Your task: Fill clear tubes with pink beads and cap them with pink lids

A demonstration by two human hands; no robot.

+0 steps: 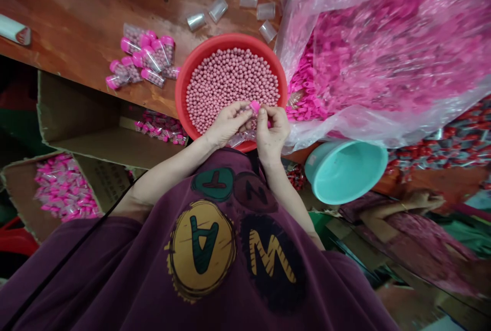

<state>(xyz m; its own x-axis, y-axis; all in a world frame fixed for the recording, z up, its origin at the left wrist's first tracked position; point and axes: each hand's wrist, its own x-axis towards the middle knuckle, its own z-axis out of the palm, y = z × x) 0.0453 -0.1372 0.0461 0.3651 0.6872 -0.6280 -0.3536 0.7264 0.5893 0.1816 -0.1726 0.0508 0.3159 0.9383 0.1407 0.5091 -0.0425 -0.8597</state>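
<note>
My left hand [226, 124] and my right hand [271, 129] meet over the near rim of a red bowl [183, 78] full of small pink balls [230, 80]. Both are closed on a small clear tube with a pink cap [254, 107]; the fingertips of both pinch at the cap end. A few more clear tubes [238, 139] show just under my hands. A pile of filled, pink-capped tubes [142, 59] lies on the wooden table [76, 14] left of the bowl. Empty clear tubes [218, 8] are scattered beyond it.
A big clear plastic bag of pink caps [383, 39] fills the right side, touching the bowl. A teal basin [345, 170] sits below it. Cardboard boxes [63, 190] of filled tubes stand under the table at left. Another person's hand [422, 200] rests at the right.
</note>
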